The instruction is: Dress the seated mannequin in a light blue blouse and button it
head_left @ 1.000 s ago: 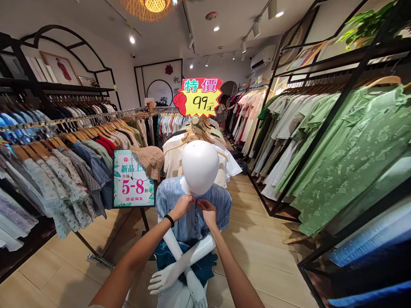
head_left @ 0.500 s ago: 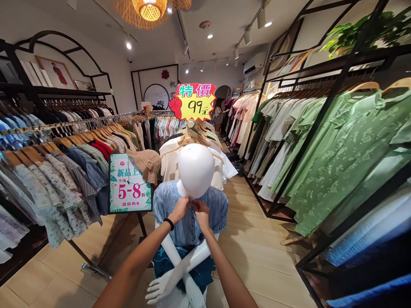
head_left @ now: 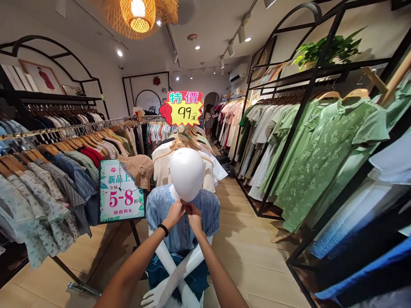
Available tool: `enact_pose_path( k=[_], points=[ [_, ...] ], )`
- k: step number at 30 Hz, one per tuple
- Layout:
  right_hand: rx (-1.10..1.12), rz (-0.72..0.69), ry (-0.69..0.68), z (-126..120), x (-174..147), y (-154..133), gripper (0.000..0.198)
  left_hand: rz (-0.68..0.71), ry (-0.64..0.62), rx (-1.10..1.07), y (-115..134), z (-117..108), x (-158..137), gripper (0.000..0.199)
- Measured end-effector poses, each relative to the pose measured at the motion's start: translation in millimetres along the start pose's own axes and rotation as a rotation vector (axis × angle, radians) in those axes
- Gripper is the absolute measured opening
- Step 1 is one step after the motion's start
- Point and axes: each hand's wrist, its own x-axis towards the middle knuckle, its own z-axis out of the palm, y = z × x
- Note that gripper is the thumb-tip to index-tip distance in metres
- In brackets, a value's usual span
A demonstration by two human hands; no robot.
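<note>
A white mannequin (head_left: pixel 187 173) with a smooth, faceless head stands right in front of me, its forearms crossed low. It wears a blue short-sleeved blouse (head_left: pixel 154 209) with a front button line, above a dark teal skirt (head_left: pixel 197 280). Just under the mannequin's chin, my left hand (head_left: pixel 176 212), with a black band at the wrist, pinches the blouse at its collar. My right hand (head_left: pixel 194 215) pinches the collar from the other side, fingertips close to those of the left. Between the fingertips the fastening is too small and covered to make out.
Behind the mannequin, a yellow price sign (head_left: pixel 183 112) tops a rack of hanging tops. To the left stand a sale board (head_left: pixel 122 192) with a woven hat (head_left: pixel 139 169) on its corner and a clothes rail (head_left: pixel 58 134). Green dresses (head_left: pixel 324 158) hang at the right. A person (head_left: pixel 208 117) stands far back.
My view has turned slightly right and up, so the scene sits further left. Both hands stay pinched at the blouse's collar, with only slight finger movement.
</note>
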Motion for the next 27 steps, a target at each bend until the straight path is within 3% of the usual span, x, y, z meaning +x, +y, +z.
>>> enact_pose_path(
  k=[13, 27],
  points=[
    [0.086, 0.038, 0.03, 2.9, -2.0, 3.5, 0.017, 0.052, 0.024, -0.01, -10.1, -1.2, -1.3, 0.028],
    [0.333, 0.178, 0.044, 3.6, -1.1, 7.7, 0.028, 0.001, -0.007, 0.019, 5.0, -17.9, -7.5, 0.024]
  ],
)
